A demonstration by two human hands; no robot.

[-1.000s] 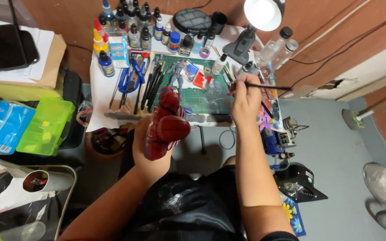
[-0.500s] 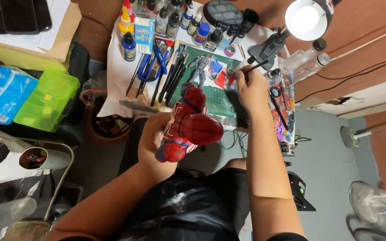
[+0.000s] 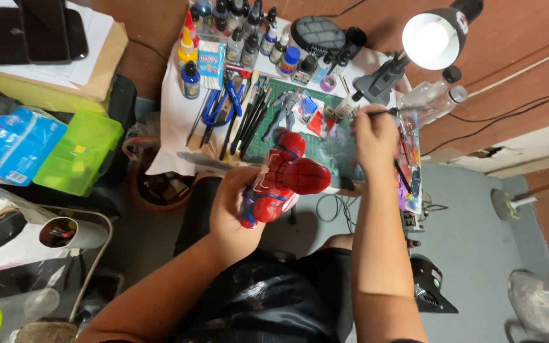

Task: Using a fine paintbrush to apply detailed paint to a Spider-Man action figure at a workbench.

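At the far left lies a soft blue plastic pack (image 3: 9, 147) with white patches, touching a lime-green translucent lidded box (image 3: 79, 152) that carries a small yellow sticker. Above them, a flat cardboard box (image 3: 100, 70) sits under white paper and two dark, blank screens (image 3: 30, 30). On the white-covered table, a small light-blue rectangular packet (image 3: 210, 63) with coloured print stands beside a dark-blue bottle with a white label (image 3: 190, 80) and a yellow bottle with a red tip (image 3: 187, 47). A row of small labelled dropper bottles (image 3: 243, 44) lines the table's far edge.
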